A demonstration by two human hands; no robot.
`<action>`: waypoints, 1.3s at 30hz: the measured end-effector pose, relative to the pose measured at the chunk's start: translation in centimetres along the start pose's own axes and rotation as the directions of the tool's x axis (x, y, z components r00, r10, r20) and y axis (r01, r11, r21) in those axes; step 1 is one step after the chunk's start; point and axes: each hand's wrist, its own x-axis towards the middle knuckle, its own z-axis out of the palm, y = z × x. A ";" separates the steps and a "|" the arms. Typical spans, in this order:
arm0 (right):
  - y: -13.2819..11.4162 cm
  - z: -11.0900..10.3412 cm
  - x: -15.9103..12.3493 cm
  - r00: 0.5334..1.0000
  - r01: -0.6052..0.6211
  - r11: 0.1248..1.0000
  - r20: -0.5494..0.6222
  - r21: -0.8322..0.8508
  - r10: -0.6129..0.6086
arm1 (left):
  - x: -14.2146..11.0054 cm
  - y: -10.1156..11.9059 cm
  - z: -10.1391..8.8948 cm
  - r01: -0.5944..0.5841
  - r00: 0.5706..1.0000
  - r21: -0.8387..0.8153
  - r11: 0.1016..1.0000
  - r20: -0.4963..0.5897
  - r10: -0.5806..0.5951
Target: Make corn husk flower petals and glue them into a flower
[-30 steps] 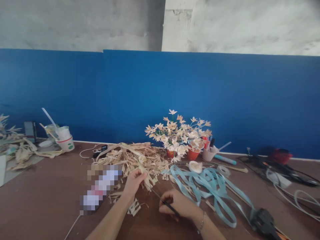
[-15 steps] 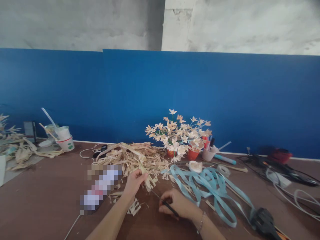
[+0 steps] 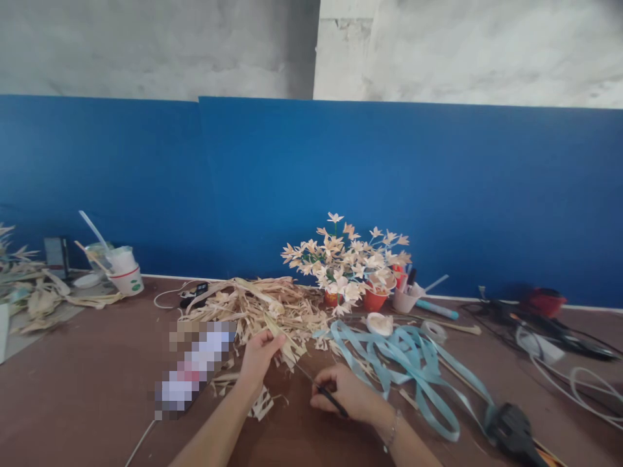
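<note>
My left hand (image 3: 257,357) pinches a pale dried leaf strip (image 3: 280,338) at the near edge of a heap of dried husk strips (image 3: 257,305) on the brown table (image 3: 87,383). My right hand (image 3: 348,394) is closed around a thin dark stick-like tool (image 3: 321,389) whose tip points up and left toward the strip. The two hands are a short way apart. Small cut husk scraps (image 3: 263,403) lie just under my left wrist.
Pots of pale handmade flowers (image 3: 348,259) stand behind the heap. Light blue ribbon (image 3: 403,360) loops to the right, a black glue gun (image 3: 511,431) beyond it, cables (image 3: 559,331) at far right. Paper cups (image 3: 124,269) and more husks (image 3: 34,295) sit at left. A blue board (image 3: 311,188) backs the table.
Both hands have stayed nearly still. The camera view has shifted very slightly, and my right hand has edged a little with the tool.
</note>
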 end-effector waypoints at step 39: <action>0.0 1.2 0.6 0.988 -0.080 0.993 -0.122 0.084 0.090 | -0.4 -1.5 1.1 0.008 0.983 -0.251 0.968 -0.173 -0.053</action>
